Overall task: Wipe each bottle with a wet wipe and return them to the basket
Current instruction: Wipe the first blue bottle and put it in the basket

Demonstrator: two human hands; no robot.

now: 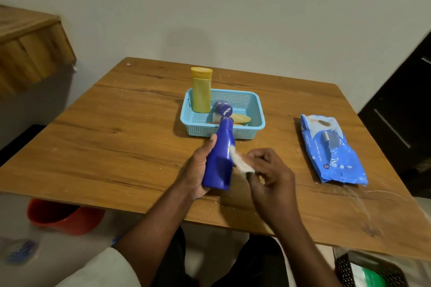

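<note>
My left hand [198,170] grips a blue bottle [220,158] above the table, its neck pointing toward the basket. My right hand [271,170] pinches a white wet wipe [240,163] and presses it against the bottle's right side. Behind them stands the light blue basket [257,123]. Inside it a tall yellow bottle [201,91] stands upright at the left. A purple-capped bottle [223,108] and a small yellow bottle [240,118] lie on the basket's floor.
A blue pack of wet wipes [333,149] lies on the wooden table [116,137] to the right. A red bucket [63,216] sits on the floor at the left, a dark bin [370,270] at the lower right. A wall is behind the table.
</note>
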